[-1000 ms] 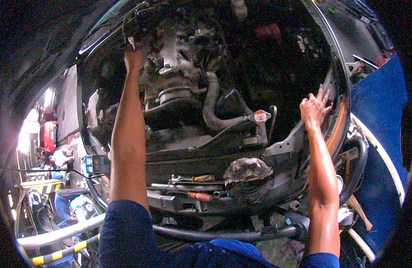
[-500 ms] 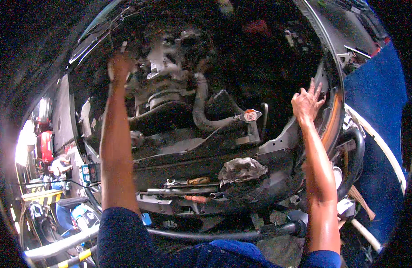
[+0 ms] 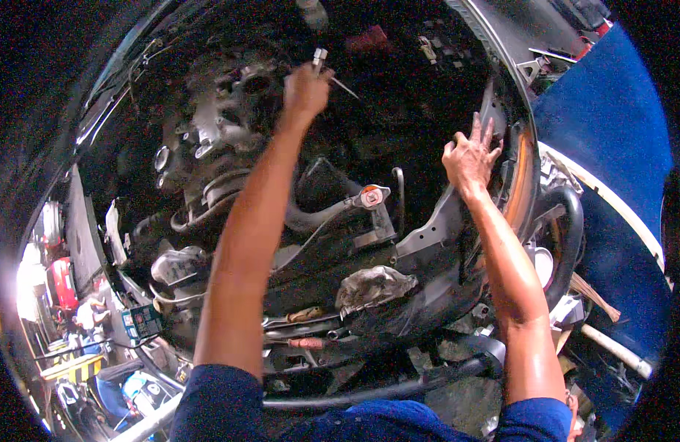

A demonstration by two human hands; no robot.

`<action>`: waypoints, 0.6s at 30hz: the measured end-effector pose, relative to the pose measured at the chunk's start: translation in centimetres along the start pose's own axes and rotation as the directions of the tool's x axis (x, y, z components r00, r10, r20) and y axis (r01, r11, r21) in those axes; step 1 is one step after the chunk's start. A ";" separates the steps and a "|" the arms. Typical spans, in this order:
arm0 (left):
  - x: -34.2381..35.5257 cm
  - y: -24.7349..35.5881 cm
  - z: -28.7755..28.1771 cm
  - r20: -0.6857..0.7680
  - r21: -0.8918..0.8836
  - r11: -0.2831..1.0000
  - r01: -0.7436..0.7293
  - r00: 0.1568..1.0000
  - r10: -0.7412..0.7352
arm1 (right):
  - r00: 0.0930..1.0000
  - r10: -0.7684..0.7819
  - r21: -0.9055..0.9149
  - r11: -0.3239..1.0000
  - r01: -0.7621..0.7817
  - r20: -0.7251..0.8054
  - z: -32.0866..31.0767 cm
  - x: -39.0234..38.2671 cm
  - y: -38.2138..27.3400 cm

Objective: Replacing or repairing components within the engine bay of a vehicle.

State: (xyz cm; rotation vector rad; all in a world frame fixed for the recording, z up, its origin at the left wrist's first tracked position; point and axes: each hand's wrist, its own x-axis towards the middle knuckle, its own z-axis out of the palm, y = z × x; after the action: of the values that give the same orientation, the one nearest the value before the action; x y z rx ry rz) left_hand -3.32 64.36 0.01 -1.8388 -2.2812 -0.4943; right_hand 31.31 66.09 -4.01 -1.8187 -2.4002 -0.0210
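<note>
Head view: 1 person leans over an open engine bay.
Left hand: upper middle, fist closed on a small metal tool, raised above the engine.
Right hand: fingers spread, empty, pressed flat on the bay's right edge, apparently for support.

Dull metal engine, crumpled cloth rag

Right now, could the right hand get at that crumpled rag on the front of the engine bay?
Probably yes. The right hand rests open on the bay's edge, holding nothing, and the crumpled rag lies uncovered below it with nothing between them.
</note>
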 end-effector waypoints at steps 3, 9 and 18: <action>1.2 3.8 6.7 0.245 -0.389 0.795 0.465 0.885 -0.397 | 1.000 -0.008 0.007 1.000 0.008 -0.016 0.4 0.1 0.2; 2.3 4.9 15.5 0.393 -0.304 0.727 0.616 0.776 -0.493 | 0.998 -0.038 -0.024 0.999 0.037 -0.049 0.9 0.3 0.5; 0.1 1.4 8.4 0.101 -0.482 0.827 0.291 0.955 -0.278 | 1.000 -0.017 -0.057 0.998 0.016 -0.008 0.3 0.0 -0.1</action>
State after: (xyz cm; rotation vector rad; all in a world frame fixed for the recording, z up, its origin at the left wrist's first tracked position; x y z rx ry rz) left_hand -1.34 67.76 -7.58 -1.6889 -2.6449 -1.2083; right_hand 31.18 66.12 -4.28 -1.8189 -2.4328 -0.0991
